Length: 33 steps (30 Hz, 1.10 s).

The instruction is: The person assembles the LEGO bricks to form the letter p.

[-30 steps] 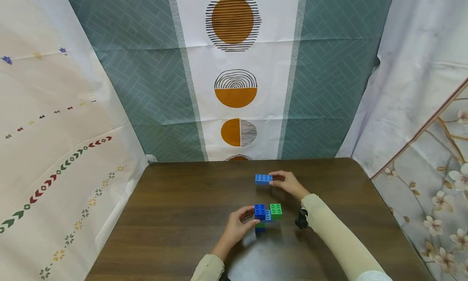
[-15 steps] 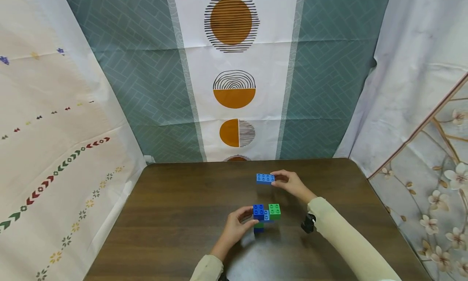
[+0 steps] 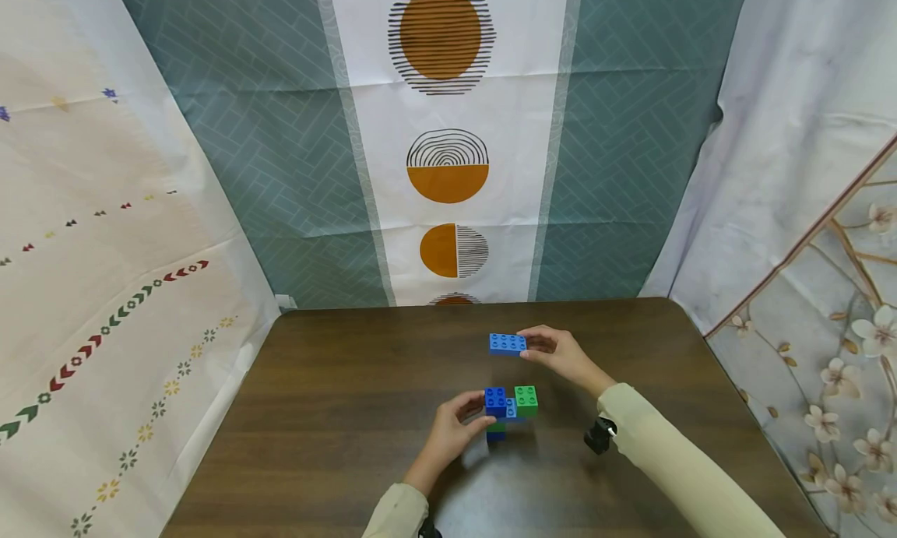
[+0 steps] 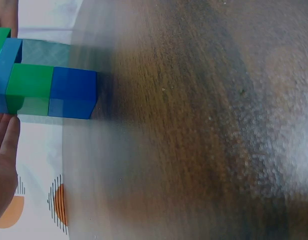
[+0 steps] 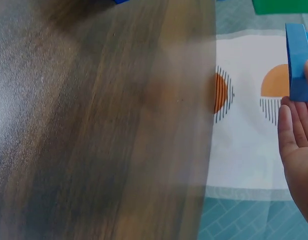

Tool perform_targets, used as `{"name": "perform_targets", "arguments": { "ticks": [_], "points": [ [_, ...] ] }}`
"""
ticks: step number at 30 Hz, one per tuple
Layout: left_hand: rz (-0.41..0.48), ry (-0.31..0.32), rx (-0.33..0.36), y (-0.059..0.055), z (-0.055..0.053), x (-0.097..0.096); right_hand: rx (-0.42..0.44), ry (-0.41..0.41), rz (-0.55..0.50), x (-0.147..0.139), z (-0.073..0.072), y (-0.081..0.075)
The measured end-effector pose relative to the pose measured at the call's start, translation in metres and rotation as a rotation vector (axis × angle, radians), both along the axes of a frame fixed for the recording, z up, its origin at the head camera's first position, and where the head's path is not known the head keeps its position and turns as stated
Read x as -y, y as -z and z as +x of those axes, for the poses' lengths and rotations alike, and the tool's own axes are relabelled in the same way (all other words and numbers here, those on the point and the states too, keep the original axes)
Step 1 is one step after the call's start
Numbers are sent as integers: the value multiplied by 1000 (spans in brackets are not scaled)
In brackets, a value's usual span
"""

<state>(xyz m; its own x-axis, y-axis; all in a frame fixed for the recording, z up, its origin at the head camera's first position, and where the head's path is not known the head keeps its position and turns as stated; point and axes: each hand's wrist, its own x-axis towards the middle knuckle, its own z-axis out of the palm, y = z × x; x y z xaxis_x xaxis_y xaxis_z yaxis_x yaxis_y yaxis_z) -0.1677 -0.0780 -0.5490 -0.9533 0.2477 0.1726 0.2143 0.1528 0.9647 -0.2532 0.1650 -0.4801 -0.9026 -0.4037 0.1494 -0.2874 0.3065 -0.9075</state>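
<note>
My left hand (image 3: 448, 435) grips a joined stack of toy building bricks by its left side. A dark blue brick (image 3: 495, 400) tops that stack on the left and a bright green brick (image 3: 525, 400) on the right, with a light blue brick (image 3: 511, 408) under them. Below, in the left wrist view, come another green brick (image 4: 31, 90) and a dark blue bottom brick (image 4: 72, 92). Farther back, my right hand (image 3: 561, 355) pinches one end of a separate long light blue brick (image 3: 508, 343), studs up, apart from the stack.
Both hands are over a dark brown wooden table (image 3: 336, 413) with rounded far corners. Behind it hangs a teal and white patterned cloth (image 3: 455, 211). Pale curtains flank the left and right sides.
The right forearm and wrist have swung slightly to the right, while the long light blue brick stays nearly in place. The left hand and stack look almost unmoved.
</note>
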Motion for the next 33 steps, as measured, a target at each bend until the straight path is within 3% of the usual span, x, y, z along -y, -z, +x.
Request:
{"name": "perform_targets", "arguments": {
  "ticks": [3, 11, 14, 20, 23, 28, 33],
  "points": [
    [1, -4, -6, 15, -6, 0, -7, -7, 3, 2, 4, -4],
    [0, -4, -19, 16, -7, 0, -48, -28, -19, 1, 0, 17],
    [5, -6, -33, 12, -5, -1, -72, -32, -34, 0, 1, 21],
    [41, 16, -49, -10, 3, -2, -91, -45, -64, -1, 7, 18],
    [45, 22, -43, -16, 5, -1, -79, -45, -66, -1, 11, 16],
    [34, 21, -49, -18, 6, -1, -61, -64, -51, 1, 19, 8],
    [38, 21, -38, -16, 5, -1, -56, -105, -52, 3, 34, -12]
  ]
}}
